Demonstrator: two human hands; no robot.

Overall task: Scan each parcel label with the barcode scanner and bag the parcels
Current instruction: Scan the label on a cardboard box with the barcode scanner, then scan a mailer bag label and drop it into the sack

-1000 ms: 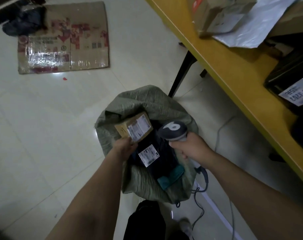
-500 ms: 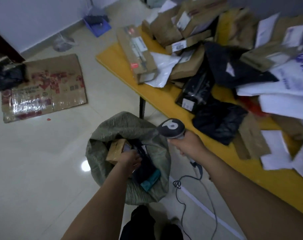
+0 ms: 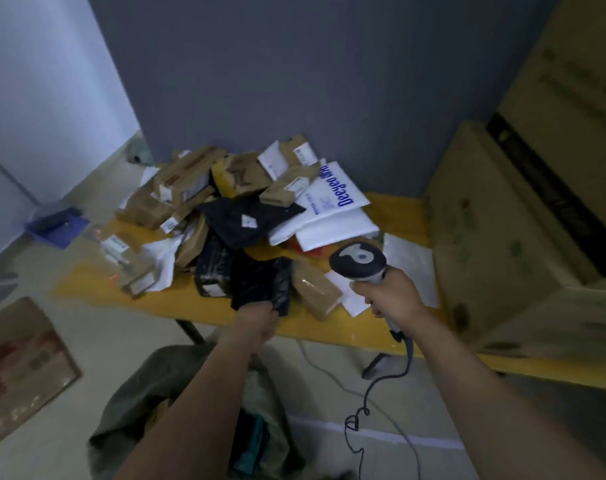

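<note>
Taking hold of a black plastic parcel (image 3: 263,280) at the near edge of a yellow table (image 3: 204,306), with a scanner (image 3: 358,259) held ready.
The left hand (image 3: 256,315) has its fingers curled on the parcel's near edge. The parcel lies on the table, at the near side of a heap of boxes and mailers (image 3: 239,181). The right hand (image 3: 391,296) is wrapped round the scanner's handle, with the scanner's head raised just right of the parcel and pointing towards the heap. No label shows on the parcel's upper face, so this looks like the pick-up before a scan. The next move probably calls for lifting and turning the parcel until its label faces the scanner, then dropping it into the green sack (image 3: 131,407) on the floor below the left arm.
</note>
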